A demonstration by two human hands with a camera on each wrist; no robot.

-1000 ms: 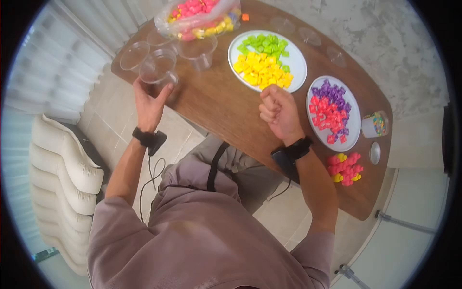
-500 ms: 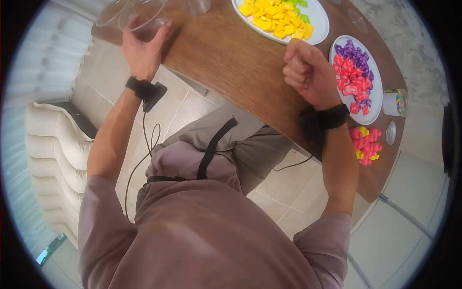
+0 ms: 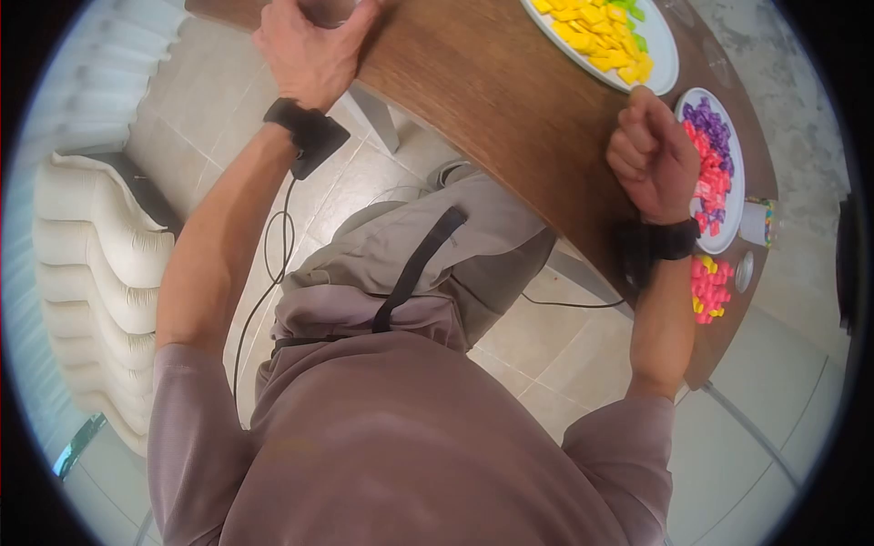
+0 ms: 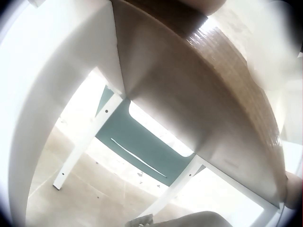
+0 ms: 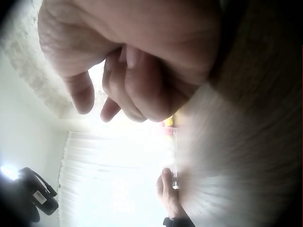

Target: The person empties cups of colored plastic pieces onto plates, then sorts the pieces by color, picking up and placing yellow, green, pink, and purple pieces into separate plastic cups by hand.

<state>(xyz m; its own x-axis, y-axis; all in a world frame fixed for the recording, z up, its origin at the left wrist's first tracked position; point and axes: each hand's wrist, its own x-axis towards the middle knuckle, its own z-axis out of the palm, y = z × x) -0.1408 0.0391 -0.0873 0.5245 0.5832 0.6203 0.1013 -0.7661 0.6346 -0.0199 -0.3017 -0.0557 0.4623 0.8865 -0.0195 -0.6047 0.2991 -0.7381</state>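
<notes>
1. Left hand (image 3: pixel 314 55): grips a clear cup (image 3: pixel 328 11), thumb on one side, fingers on the other; gap between them narrowed to the cup's width.
2. Cup position: just ahead of the left palm, on the side away from the torso, near the table edge. The head view crops it at the top; long axis and contact with the surface cannot be told.
3. Nearer hand: the left, touching. Right hand (image 3: pixel 651 159) lies well apart, towards the other end of the table. Its fingers are loosely curled towards the palm, nothing seen in them; the right wrist view agrees.
4. By the right hand: white plate (image 3: pixel 671 75) just beyond the fingertips, with yellow pieces (image 3: pixel 596 36) and green pieces (image 3: pixel 626 9). Second plate (image 3: pixel 724 240) on the outer side of the hand, partly behind it; purple pieces (image 3: pixel 715 132) and red pieces (image 3: pixel 711 193) on it.
5. Past the second plate: a jar (image 3: pixel 756 223) with coloured contents, a small round disc (image 3: pixel 745 271), and a cluster of pink and yellow pieces (image 3: pixel 708 293).
6. Surface: brown wood-grain table (image 3: pixel 482 100), curved far edge. Left wrist view shows mostly its underside and a teal panel (image 4: pixel 132 142).
7. Room: tiled floor (image 3: pixel 191 127), cream ribbed seat (image 3: pixel 100 264) on the left, pale curtain (image 3: pixel 100 73) beyond.
</notes>
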